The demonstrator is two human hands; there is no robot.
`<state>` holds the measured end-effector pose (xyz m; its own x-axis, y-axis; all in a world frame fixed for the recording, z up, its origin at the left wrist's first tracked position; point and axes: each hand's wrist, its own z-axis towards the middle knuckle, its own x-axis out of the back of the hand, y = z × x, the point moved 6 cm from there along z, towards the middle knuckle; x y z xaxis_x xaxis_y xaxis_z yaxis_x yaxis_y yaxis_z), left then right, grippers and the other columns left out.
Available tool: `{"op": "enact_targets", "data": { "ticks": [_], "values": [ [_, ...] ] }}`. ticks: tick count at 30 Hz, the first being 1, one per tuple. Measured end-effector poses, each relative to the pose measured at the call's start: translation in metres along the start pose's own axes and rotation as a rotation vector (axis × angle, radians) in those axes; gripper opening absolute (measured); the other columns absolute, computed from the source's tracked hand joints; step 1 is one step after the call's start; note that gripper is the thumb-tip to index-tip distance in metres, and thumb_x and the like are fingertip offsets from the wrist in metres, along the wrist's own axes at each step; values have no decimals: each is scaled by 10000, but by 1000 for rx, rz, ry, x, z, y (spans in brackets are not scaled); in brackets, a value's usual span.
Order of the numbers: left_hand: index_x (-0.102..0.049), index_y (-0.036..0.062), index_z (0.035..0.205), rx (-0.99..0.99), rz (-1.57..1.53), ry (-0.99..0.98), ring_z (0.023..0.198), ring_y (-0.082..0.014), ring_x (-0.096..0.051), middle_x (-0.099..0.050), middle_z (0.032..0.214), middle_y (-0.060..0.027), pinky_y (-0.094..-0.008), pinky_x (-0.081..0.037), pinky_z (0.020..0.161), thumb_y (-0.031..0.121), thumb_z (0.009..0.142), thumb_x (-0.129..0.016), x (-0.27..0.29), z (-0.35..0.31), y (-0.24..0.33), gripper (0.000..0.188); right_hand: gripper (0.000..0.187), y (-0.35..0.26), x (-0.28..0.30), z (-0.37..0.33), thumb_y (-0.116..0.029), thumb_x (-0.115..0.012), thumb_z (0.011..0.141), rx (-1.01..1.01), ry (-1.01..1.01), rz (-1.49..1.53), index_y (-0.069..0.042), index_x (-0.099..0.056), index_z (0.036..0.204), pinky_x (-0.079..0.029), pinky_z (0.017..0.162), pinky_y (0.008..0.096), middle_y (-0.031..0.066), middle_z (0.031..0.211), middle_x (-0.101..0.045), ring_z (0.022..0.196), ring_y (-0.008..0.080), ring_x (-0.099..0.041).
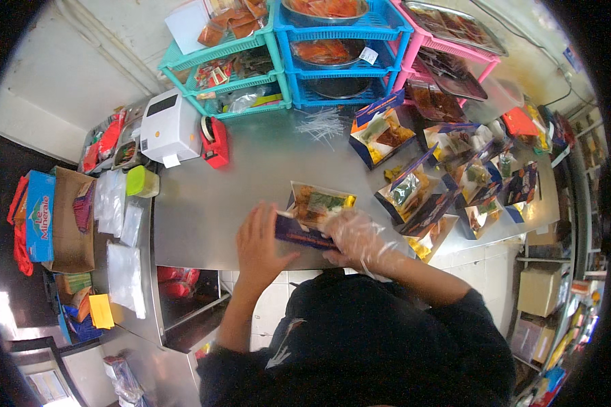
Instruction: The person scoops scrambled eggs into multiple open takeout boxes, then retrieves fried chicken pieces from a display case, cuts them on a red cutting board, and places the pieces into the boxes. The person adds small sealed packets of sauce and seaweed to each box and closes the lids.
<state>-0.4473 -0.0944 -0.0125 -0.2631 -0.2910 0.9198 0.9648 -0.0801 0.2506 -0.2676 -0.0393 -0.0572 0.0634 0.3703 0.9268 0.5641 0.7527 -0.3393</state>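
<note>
Between my hands, near the front edge of the steel table, is a dark blue cardboard food box. Inside it show browned food, a green piece and a clear film or packet with a yellow corner. My left hand is bare and holds the box's left end, fingers long against the side and thumb at the front. A clear plastic glove covers my right hand, which grips the box's right front part. Several similar filled boxes stand open to the right, the closest one beside my right forearm.
Stacked blue racks with trays of red packets line the back, between green racks and pink ones. A white label printer and a red tape dispenser stand at the left. Thin white sticks lie farther back.
</note>
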Motion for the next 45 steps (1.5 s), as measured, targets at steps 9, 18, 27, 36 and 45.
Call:
{"op": "enact_targets", "data": {
  "ticks": [9, 18, 27, 36, 45],
  "values": [
    [-613, 51, 982, -179, -350, -686, 1005, -326, -608, -620, 1055, -143, -455, -464, 905, 389, 609, -865, -48, -45, -8, 563, 548, 29, 25, -60, -461, -800, 673, -231, -197, 154, -32, -662, 984, -500, 887, 417, 173, 1001, -657, 1010, 328, -622],
    [-670, 39, 1142, 361, -754, -581, 949, -269, -653, -634, 1120, -159, -353, -512, 841, 508, 744, -757, -115, 11, -80, 621, 554, 104, -57, -9, -419, -756, 754, -674, 318, 1108, -2, -650, 1101, -482, 858, 383, 175, 1004, -668, 971, 281, -627],
    [-663, 61, 1172, 314, -704, -1491, 935, -222, -630, -637, 1177, -119, -354, -494, 856, 728, 888, -350, -174, 37, 10, 790, 620, 39, 26, -46, -437, -866, 612, -261, 274, 352, -2, -664, 1006, -497, 785, 380, 140, 879, -653, 835, 266, -629],
    [-677, 14, 1001, 407, -616, -621, 866, -190, -663, -641, 1084, -155, -311, -522, 720, 498, 851, -680, -123, 27, -86, 507, 601, 104, -62, -23, -505, -677, 795, -680, 362, 767, 36, -665, 1057, -458, 913, 428, 250, 1043, -649, 1030, 348, -611],
    [-539, 6, 1225, 455, -1156, -492, 907, -156, -597, -629, 1008, -90, -278, -484, 782, 408, 886, -660, -141, 15, -45, 539, 426, 96, -78, -45, -233, -683, 859, -407, 442, 1201, 27, -510, 1148, -486, 808, 314, 95, 999, -612, 913, 154, -578]
  ]
}}
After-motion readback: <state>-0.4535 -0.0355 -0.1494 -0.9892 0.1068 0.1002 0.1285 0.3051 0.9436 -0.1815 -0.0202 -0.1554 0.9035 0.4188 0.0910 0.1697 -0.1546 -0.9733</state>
